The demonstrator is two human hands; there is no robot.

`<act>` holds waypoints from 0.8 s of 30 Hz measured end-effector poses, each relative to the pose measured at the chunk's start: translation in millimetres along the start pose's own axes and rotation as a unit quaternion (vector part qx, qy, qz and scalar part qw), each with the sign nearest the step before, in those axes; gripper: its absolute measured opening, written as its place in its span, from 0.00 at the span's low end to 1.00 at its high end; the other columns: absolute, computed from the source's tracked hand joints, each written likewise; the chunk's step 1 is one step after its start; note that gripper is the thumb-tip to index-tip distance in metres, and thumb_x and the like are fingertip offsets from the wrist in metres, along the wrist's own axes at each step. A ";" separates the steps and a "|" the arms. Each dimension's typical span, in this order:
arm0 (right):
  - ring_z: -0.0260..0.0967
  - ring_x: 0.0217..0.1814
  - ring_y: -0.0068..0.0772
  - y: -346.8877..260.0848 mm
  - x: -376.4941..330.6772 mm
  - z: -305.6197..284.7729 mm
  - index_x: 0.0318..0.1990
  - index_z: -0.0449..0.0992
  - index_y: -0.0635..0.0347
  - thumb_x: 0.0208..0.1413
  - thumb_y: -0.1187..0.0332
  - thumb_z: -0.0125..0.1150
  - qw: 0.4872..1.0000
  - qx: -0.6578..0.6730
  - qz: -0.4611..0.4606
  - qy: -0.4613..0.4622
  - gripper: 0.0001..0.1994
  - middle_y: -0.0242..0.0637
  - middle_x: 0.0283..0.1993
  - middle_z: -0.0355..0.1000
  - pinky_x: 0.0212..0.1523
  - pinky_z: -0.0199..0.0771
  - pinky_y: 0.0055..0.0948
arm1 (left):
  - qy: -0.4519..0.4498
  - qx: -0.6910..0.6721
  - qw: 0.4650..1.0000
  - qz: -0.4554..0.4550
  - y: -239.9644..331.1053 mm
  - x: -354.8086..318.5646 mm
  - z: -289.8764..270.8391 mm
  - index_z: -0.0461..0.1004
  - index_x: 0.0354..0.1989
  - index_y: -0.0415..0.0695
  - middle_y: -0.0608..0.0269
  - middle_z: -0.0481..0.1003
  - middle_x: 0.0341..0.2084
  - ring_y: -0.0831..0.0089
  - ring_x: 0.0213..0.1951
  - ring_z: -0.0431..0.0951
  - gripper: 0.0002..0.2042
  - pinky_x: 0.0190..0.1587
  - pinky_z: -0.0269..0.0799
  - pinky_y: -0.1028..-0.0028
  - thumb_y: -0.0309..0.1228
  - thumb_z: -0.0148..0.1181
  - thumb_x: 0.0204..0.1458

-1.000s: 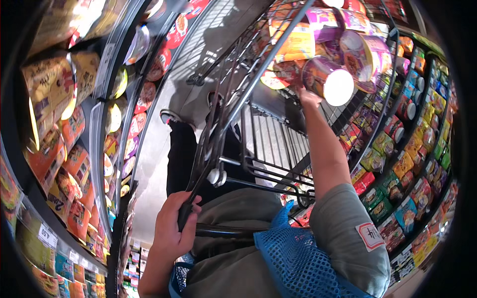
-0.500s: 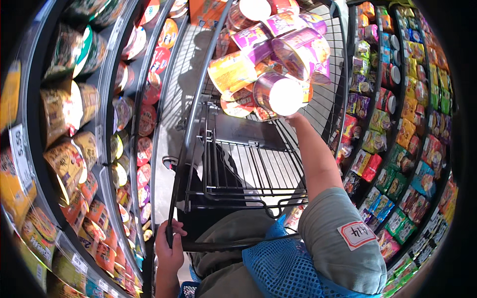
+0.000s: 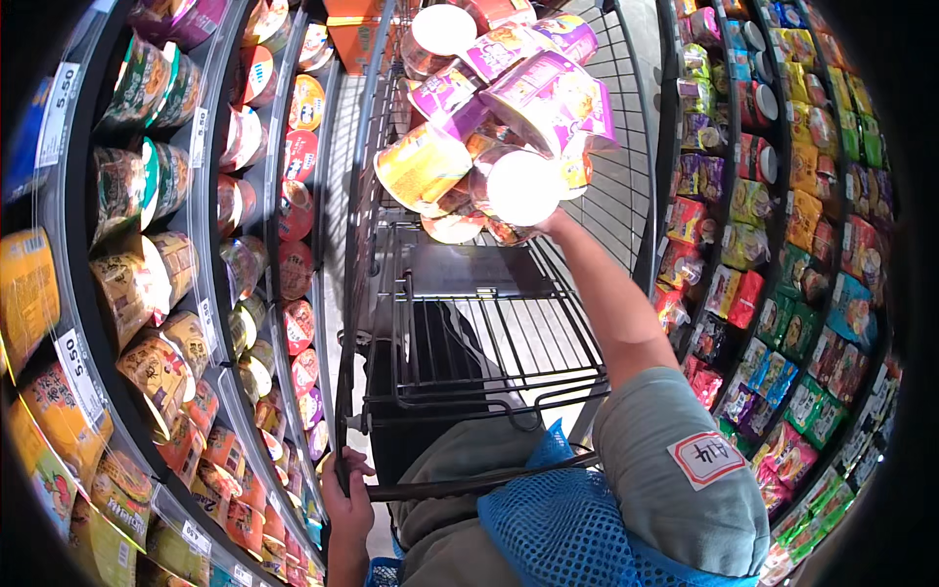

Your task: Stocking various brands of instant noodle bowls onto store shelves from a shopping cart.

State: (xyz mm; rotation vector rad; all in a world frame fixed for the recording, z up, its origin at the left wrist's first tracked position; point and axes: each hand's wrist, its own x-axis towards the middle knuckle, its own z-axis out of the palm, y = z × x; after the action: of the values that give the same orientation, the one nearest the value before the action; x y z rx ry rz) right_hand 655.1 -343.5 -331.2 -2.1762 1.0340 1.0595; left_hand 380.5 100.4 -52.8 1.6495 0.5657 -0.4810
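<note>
Instant noodle cups and bowls lie heaped in the far part of a black wire shopping cart point(image 3: 626, 245). At the near end of the heap a tilted noodle cup point(image 3: 489, 186) shows its brightly lit white lid. My right hand point(image 3: 554, 223) touches the lower right side of that cup, its fingers hidden behind it. An orange noodle cup point(image 3: 421, 166) lies just left of it, and a large purple noodle bowl point(image 3: 550, 98) lies beyond. At the lower left, my left hand point(image 3: 347, 481) is closed around the cart's black handle point(image 3: 340, 430).
Left shelves hold rows of noodle bowls point(image 3: 156, 377) behind clear edges with price tags point(image 3: 80, 377). Shelves on the right carry packets of noodles point(image 3: 807, 264) close to the cart. The raised wire flap point(image 3: 499, 362) lies between me and the heap. A blue mesh vest point(image 3: 558, 523) covers my front.
The cart and its heap have shifted left and turned slightly in view, while the left shelf's goods have slid downward. My right hand stays at the white-lidded noodle cup, my left on the handle.
</note>
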 end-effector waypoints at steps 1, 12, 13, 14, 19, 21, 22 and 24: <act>0.51 0.74 0.52 -8.5 -1.8 2.6 0.75 0.50 0.43 0.49 0.35 0.65 1.000 -0.009 0.006 0.002 0.50 0.48 0.76 0.45 0.66 0.58 0.54 | 0.003 0.005 1.000 0.009 3.4 1.1 0.5 0.60 0.60 0.32 0.52 0.72 0.42 0.72 0.38 0.75 0.18 0.45 0.73 0.72 0.25 0.46 0.64; 0.46 0.77 0.54 21.5 -47.0 36.2 0.75 0.48 0.47 0.41 0.36 0.72 0.957 -0.120 -0.244 0.104 0.56 0.55 0.75 0.45 0.70 0.54 0.57 | -0.003 0.032 0.999 0.000 16.3 5.5 -2.4 0.61 0.61 0.33 0.54 0.72 0.43 0.73 0.38 0.75 0.18 0.44 0.73 0.73 0.23 0.46 0.63; 0.57 0.72 0.52 16.6 -61.5 33.5 0.69 0.56 0.59 0.42 0.45 0.77 0.951 -0.037 -0.276 0.134 0.51 0.57 0.70 0.55 0.69 0.59 0.48 | -0.006 0.039 0.999 0.000 18.3 5.2 -2.7 0.61 0.61 0.33 0.54 0.72 0.43 0.73 0.38 0.75 0.18 0.44 0.73 0.73 0.24 0.46 0.63; 0.57 0.72 0.52 16.2 -66.5 28.5 0.69 0.56 0.59 0.42 0.45 0.77 0.951 -0.037 -0.276 0.135 0.51 0.57 0.70 0.55 0.69 0.59 0.48 | -0.006 0.039 0.999 0.001 17.7 4.8 -2.8 0.61 0.61 0.33 0.54 0.72 0.43 0.73 0.38 0.75 0.18 0.44 0.73 0.73 0.24 0.46 0.63; 0.64 0.65 0.37 -7.1 -77.1 0.0 0.64 0.56 0.68 0.44 0.62 0.80 0.904 0.267 -0.328 0.069 0.44 0.49 0.62 0.66 0.65 0.66 0.38 | -0.004 0.015 1.000 0.011 9.0 2.9 -2.8 0.60 0.62 0.32 0.53 0.73 0.44 0.73 0.38 0.75 0.19 0.45 0.73 0.72 0.26 0.46 0.65; 0.64 0.66 0.39 -35.8 -98.9 -13.9 0.65 0.53 0.70 0.42 0.60 0.82 0.878 0.285 -0.373 0.087 0.48 0.49 0.63 0.66 0.67 0.64 0.38 | 0.004 0.014 1.000 0.003 9.6 3.8 -4.6 0.60 0.62 0.32 0.53 0.73 0.43 0.73 0.38 0.75 0.19 0.45 0.73 0.72 0.26 0.46 0.65; 0.63 0.66 0.39 -30.6 -81.6 -25.2 0.64 0.53 0.70 0.41 0.61 0.83 0.870 0.282 -0.391 0.099 0.49 0.49 0.63 0.65 0.67 0.64 0.38 | -0.007 0.011 1.000 0.009 12.4 7.3 -2.1 0.60 0.62 0.33 0.53 0.73 0.43 0.73 0.38 0.75 0.19 0.45 0.73 0.72 0.26 0.46 0.64; 0.64 0.65 0.39 -37.3 -76.0 -37.3 0.63 0.54 0.70 0.40 0.61 0.83 0.857 0.277 -0.417 0.120 0.48 0.49 0.61 0.67 0.67 0.64 0.38 | -0.012 0.014 1.000 0.012 14.0 7.1 -1.7 0.60 0.62 0.33 0.54 0.73 0.43 0.73 0.39 0.75 0.19 0.46 0.72 0.73 0.25 0.46 0.64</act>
State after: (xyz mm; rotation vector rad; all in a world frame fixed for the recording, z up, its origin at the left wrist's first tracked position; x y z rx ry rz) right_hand 670.3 -316.5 -244.0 -1.9405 0.3079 0.0658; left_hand 394.7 101.1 -45.9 1.6729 0.5233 -0.4913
